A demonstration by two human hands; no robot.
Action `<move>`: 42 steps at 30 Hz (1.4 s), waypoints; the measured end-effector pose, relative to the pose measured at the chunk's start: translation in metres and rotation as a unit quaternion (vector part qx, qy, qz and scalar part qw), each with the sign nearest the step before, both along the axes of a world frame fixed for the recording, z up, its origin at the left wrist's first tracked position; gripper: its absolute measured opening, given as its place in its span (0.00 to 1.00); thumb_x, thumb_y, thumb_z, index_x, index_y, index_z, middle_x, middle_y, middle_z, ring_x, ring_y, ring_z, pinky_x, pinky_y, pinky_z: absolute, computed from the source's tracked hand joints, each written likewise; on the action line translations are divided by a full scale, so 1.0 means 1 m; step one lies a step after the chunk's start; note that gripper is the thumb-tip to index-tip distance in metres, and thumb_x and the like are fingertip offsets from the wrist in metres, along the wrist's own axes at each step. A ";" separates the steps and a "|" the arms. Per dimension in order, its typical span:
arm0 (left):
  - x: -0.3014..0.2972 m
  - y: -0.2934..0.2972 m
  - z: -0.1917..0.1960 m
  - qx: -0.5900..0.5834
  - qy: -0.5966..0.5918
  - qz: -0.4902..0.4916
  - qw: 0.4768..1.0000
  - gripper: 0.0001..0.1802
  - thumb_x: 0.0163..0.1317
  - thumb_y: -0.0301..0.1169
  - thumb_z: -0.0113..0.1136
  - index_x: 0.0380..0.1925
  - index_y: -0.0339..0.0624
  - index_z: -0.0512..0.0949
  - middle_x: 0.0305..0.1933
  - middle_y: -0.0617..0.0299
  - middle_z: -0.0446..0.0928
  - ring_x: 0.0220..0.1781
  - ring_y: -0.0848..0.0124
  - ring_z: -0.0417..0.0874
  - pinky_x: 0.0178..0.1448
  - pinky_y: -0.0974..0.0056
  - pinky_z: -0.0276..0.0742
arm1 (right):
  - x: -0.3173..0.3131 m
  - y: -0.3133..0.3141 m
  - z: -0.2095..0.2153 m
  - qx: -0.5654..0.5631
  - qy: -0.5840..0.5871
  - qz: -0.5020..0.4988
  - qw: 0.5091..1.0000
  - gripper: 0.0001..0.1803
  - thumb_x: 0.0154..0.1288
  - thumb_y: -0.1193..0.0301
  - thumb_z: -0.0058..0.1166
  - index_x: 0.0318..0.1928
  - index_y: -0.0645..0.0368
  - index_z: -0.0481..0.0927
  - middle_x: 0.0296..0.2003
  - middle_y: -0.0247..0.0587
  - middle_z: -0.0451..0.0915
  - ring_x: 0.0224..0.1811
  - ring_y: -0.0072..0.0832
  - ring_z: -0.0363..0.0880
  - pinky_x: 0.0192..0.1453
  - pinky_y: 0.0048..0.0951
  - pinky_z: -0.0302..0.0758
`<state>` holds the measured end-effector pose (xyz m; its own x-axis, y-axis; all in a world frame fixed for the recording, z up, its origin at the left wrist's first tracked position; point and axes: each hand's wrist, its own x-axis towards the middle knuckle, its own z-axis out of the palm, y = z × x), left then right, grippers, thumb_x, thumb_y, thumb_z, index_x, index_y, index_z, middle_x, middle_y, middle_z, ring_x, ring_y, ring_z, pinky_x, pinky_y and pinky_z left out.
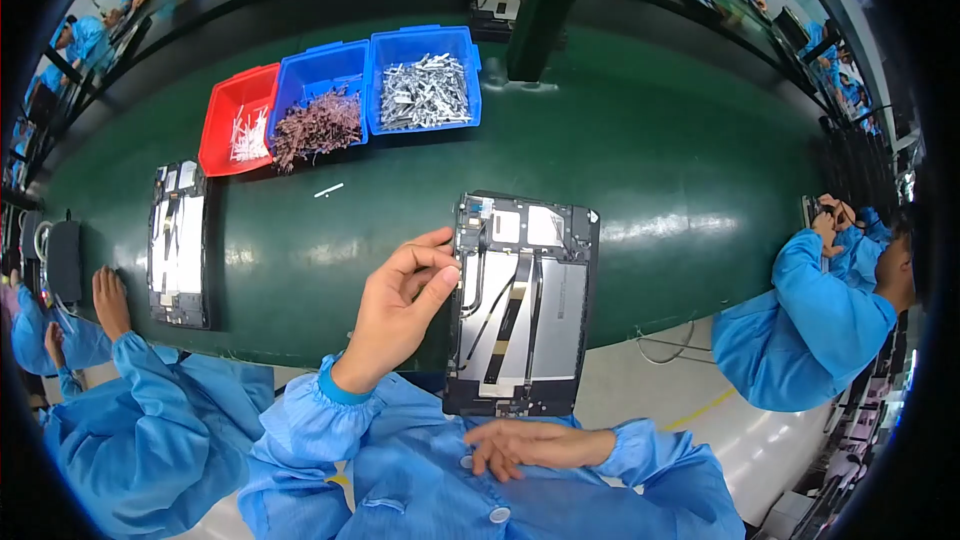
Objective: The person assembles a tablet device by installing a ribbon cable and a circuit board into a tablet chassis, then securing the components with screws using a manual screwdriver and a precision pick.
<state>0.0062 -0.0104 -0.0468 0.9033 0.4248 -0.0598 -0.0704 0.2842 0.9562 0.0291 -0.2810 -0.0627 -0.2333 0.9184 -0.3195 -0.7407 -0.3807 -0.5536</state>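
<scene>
An opened tablet [563,315] with its inner side up is in front of me, black-framed with silver plates, dark flat cables and a circuit board at its far end. Its near end reaches past the table's front edge. My left hand [392,312] is at its left edge, thumb and index finger closed on the rim. Whether a small part is also between those fingertips is hidden. Just below the tablet's near end, my right hand [538,444] hovers before my blue smock, fingers loosely apart and holding nothing.
On the green table [690,170] stand a red bin [213,130] of white strips, a blue bin [325,62] of brownish parts and another blue bin [475,75] of silvery parts. A second opened tablet [181,240] lies left. A green post [545,10] rises behind. Co-workers sit both sides.
</scene>
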 end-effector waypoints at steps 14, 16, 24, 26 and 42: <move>0.007 -0.038 -0.003 0.313 0.019 0.094 0.945 0.05 0.69 0.24 0.56 0.43 0.35 0.76 0.75 0.38 0.56 0.71 0.60 0.67 0.70 0.61 0.64 | 0.144 0.089 0.038 -0.053 -0.840 -0.235 0.486 0.24 0.72 0.62 0.53 0.59 0.69 0.71 0.51 0.58 0.71 0.39 0.52 0.81 0.43 0.42 0.80; 0.003 -0.031 -0.013 0.247 0.010 0.104 0.963 0.05 0.69 0.24 0.56 0.42 0.35 0.76 0.75 0.37 0.56 0.71 0.61 0.67 0.70 0.61 0.64 | 0.138 0.100 0.042 -0.060 -0.834 -0.228 0.499 0.26 0.72 0.60 0.51 0.56 0.72 0.71 0.52 0.61 0.70 0.39 0.57 0.81 0.43 0.49 0.80; -0.019 -0.029 -0.016 0.189 0.001 0.173 0.967 0.05 0.66 0.25 0.60 0.39 0.36 0.79 0.71 0.37 0.63 0.70 0.54 0.70 0.69 0.58 0.65 | 0.135 0.125 0.040 -0.053 -0.859 -0.178 0.477 0.24 0.72 0.59 0.51 0.54 0.70 0.73 0.50 0.58 0.72 0.34 0.57 0.82 0.39 0.50 0.81; -0.026 -0.021 -0.006 0.139 0.001 0.170 0.976 0.04 0.67 0.24 0.60 0.40 0.36 0.79 0.70 0.40 0.63 0.68 0.57 0.71 0.68 0.60 0.66 | 0.145 0.126 0.041 0.033 -0.843 -0.194 0.502 0.21 0.71 0.60 0.52 0.53 0.66 0.75 0.49 0.54 0.74 0.33 0.54 0.82 0.36 0.51 0.80; -0.039 0.001 -0.001 0.163 -0.086 0.182 0.966 0.05 0.67 0.21 0.60 0.41 0.35 0.77 0.46 0.60 0.70 0.44 0.76 0.75 0.48 0.73 0.72 | 0.082 0.157 0.066 0.148 -0.590 -0.197 0.769 0.09 0.62 0.74 0.62 0.42 0.63 0.82 0.34 0.42 0.84 0.24 0.28 0.80 0.25 0.27 0.74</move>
